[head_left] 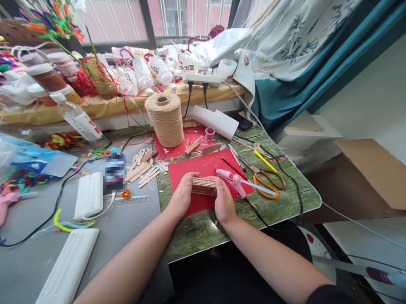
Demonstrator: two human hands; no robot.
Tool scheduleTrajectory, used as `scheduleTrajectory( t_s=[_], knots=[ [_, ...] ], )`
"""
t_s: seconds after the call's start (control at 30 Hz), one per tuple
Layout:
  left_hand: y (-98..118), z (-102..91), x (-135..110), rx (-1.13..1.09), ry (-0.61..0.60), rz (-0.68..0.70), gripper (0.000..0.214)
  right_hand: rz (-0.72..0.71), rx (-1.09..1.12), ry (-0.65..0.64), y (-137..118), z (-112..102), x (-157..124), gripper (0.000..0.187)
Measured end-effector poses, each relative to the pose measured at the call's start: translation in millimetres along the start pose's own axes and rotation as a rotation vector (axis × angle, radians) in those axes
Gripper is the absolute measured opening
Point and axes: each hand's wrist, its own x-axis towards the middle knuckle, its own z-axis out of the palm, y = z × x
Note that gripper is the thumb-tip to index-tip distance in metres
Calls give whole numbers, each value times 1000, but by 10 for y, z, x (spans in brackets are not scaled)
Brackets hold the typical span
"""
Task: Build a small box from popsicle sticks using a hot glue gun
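Note:
Between my two palms sits a small layered piece built of wooden craft sticks (204, 187). My left hand (184, 194) closes on its left side, and my right hand (225, 201) presses its right side. Under the piece lies a red sheet (180, 175). Right beside my right hand, a pink glue gun (229, 175) rests with a clear glue stick (259, 186) poking out of its back. Scissors with orange handles (271, 182) lie farther right. Loose craft sticks (144, 166) are heaped to the left of the sheet. My fingertips are partly hidden.
A big twine spool (165, 120) stands behind the red sheet. White power banks (88, 194) and a second pink glue gun (1, 209) lie on the grey left side. Black cords cross the table. Bottles and a power strip (202, 79) line the window ledge.

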Motion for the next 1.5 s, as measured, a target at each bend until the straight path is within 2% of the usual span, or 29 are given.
scheduleTrajectory(
  t_s=[0.1,0.17,0.27,0.33,0.4,0.47,0.57,0.63,0.73,0.8,0.87,0.93,1.03,1.1,1.17,1.23,1.3,1.37,1.5],
  knots=[
    [28,-133,42,121,5,9,55,-42,-63,-186,-71,-39,-61,40],
    [65,-221,78,194,24,-28,56,43,-47,-259,-103,-51,-93,38],
    [125,-336,128,77,3,-221,59,265,217,-106,-109,-21,-112,39],
    [161,-408,151,-13,-109,-271,57,375,428,-34,-107,14,-105,40],
    [191,-480,168,-12,-200,-238,52,427,527,-73,-122,31,-103,39],
    [206,-553,187,18,-197,-218,50,426,497,-153,-153,0,-130,39],
    [189,-648,220,146,-134,-251,49,278,200,-228,-197,-184,-233,40],
    [151,-681,235,293,-115,-235,48,43,-135,-262,-201,-394,-312,36],
    [80,-650,242,566,-129,-69,42,-378,-515,-314,-164,-756,-379,18],
    [43,-594,244,741,-157,85,39,-509,-619,-279,-124,-965,-382,21],
    [34,-564,252,855,-150,189,36,-544,-668,-196,-86,-1116,-361,21],
    [69,-615,264,911,-79,218,36,-535,-679,-107,-52,-1207,-328,18],
    [188,-883,271,1026,104,221,34,-485,-642,24,-2,-1263,-281,15],
    [263,-1134,265,1134,307,150,33,-462,-620,112,41,-1276,-259,14],
    [286,-1362,264,1241,464,-24,34,-446,-616,182,86,-1283,-239,12],
    [247,-1520,279,1306,489,-182,36,-438,-628,230,119,-1285,-215,18],
    [170,-1602,304,1307,444,-299,37,-439,-657,249,127,-1279,-183,29],
    [97,-1637,328,1289,411,-344,35,-436,-690,229,112,-1261,-145,38],
    [43,-1680,347,1265,421,-341,33,-398,-739,100,56,-1200,-59,49]
  ],
)
